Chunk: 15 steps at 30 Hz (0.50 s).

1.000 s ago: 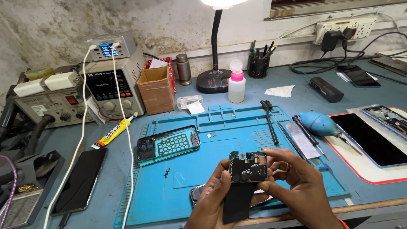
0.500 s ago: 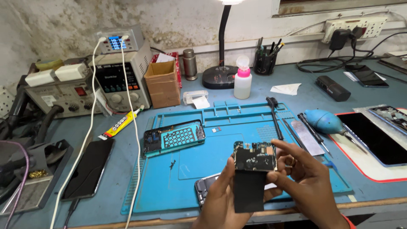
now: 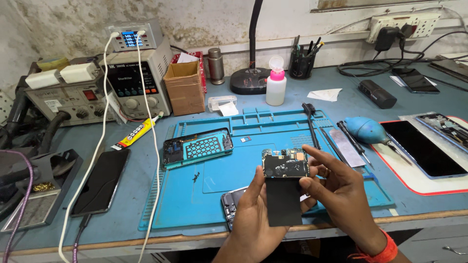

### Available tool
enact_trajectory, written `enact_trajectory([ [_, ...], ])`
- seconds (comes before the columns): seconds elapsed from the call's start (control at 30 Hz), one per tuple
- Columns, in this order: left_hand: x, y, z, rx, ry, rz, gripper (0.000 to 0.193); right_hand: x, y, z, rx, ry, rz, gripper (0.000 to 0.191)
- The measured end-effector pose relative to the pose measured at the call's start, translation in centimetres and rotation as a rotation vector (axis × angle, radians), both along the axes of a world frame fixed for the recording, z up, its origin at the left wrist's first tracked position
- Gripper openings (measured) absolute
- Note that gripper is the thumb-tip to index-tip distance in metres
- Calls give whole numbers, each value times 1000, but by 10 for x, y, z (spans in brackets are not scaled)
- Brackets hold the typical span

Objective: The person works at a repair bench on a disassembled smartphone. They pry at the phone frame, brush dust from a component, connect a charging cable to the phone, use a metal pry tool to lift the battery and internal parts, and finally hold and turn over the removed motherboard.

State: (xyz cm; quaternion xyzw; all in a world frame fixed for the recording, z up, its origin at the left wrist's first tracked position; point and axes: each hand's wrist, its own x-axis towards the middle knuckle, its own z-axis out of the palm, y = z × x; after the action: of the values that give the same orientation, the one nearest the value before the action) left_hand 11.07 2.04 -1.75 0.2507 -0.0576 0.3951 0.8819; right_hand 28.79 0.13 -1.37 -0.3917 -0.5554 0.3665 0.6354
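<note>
An opened phone (image 3: 284,187) is held by the left hand (image 3: 253,219) and right hand (image 3: 341,195) above a blue mat (image 3: 214,180) on the bench (image 3: 122,214).

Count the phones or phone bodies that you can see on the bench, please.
6, perhaps more. One opened phone in both hands; an opened frame on the blue mat; a dark phone at left; one partly hidden behind the left hand; two at right.
</note>
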Motion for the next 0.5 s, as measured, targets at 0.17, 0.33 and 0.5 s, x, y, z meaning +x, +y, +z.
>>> enact_trajectory([
  [0.17, 2, -1, 0, -20, 4, 18, 65, 2, 3, -3, 22, -16, 4, 64],
  [0.33, 2, -3, 1, -31, 6, 21, 65, 4, 3, -6, 81, -68, -1, 63],
  [0.5, -1, -5, 7, 36, 41, 50, 67, 3, 3, -4, 85, -67, 9, 63],
])
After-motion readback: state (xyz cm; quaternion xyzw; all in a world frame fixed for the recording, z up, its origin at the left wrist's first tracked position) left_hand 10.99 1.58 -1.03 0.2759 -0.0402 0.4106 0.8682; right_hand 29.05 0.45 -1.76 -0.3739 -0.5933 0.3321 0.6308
